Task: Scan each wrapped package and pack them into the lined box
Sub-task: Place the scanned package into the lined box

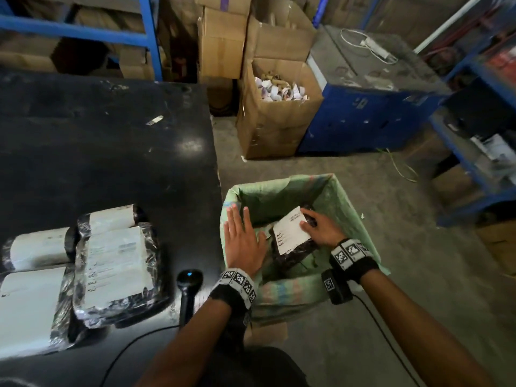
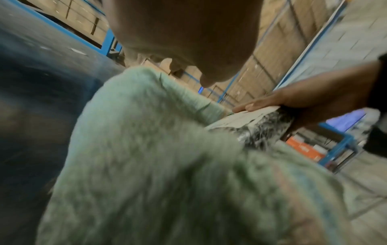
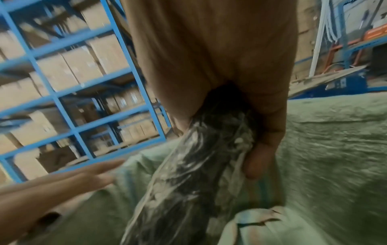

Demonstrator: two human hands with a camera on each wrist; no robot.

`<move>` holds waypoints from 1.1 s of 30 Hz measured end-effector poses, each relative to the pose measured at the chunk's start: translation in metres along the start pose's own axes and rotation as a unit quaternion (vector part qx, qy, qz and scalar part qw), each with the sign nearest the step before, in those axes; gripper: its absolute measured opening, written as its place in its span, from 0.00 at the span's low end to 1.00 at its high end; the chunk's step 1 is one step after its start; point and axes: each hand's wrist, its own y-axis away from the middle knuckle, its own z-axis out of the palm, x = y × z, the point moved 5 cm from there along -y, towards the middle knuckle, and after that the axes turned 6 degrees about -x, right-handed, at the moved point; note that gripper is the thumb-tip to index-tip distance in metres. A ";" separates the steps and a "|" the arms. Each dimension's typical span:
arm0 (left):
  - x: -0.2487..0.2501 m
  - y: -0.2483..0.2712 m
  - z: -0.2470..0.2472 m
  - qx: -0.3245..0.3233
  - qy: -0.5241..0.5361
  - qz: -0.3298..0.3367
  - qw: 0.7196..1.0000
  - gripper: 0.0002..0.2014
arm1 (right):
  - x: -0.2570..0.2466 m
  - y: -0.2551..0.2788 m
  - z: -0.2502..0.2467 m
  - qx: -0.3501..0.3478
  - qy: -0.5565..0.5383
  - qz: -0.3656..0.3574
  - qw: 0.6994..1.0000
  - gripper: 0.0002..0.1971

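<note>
A box lined with a green woven sack (image 1: pixel 346 208) stands on the floor right of the black table (image 1: pixel 97 152). My right hand (image 1: pixel 321 226) grips a black plastic-wrapped package with a white label (image 1: pixel 291 233) inside the box; the right wrist view shows my fingers (image 3: pixel 259 159) curled round its wrap (image 3: pixel 188 167). With straight fingers, my left hand (image 1: pixel 243 236) hovers flat over the box's left rim, holding nothing. Several wrapped, labelled packages (image 1: pixel 117 263) lie at the table's near left. A black handheld scanner (image 1: pixel 188 291) lies at the table's near edge.
An open cardboard box of paper scraps (image 1: pixel 279 113) and a blue cabinet (image 1: pixel 371 107) stand on the floor beyond the lined box. Blue shelving with cartons (image 1: pixel 83 32) runs along the back. The scanner's cable (image 1: pixel 125 353) trails off the table.
</note>
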 end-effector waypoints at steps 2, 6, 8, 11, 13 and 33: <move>-0.003 -0.002 0.015 -0.004 -0.036 -0.013 0.999 0.40 | 0.019 -0.034 0.002 -0.054 0.017 0.046 0.997 0.26; -0.009 -0.003 0.028 -0.014 -0.077 -0.015 0.997 0.39 | 0.035 -0.089 0.016 -0.104 0.024 0.075 0.991 0.28; -0.010 -0.005 0.030 -0.013 -0.078 -0.020 0.997 0.39 | 0.039 -0.107 0.033 -0.126 -0.014 0.083 0.988 0.28; -0.010 -0.006 0.034 -0.006 -0.062 -0.030 0.998 0.38 | 0.045 -0.126 0.065 -0.147 -0.075 0.080 0.983 0.28; -0.009 -0.006 0.036 -0.007 -0.058 -0.025 0.998 0.37 | 0.048 -0.136 0.089 -0.142 -0.123 0.063 0.980 0.27; -0.024 -0.018 0.038 -0.034 -0.063 -0.008 0.997 0.35 | 0.080 -0.189 0.199 -0.229 0.126 0.100 0.960 0.39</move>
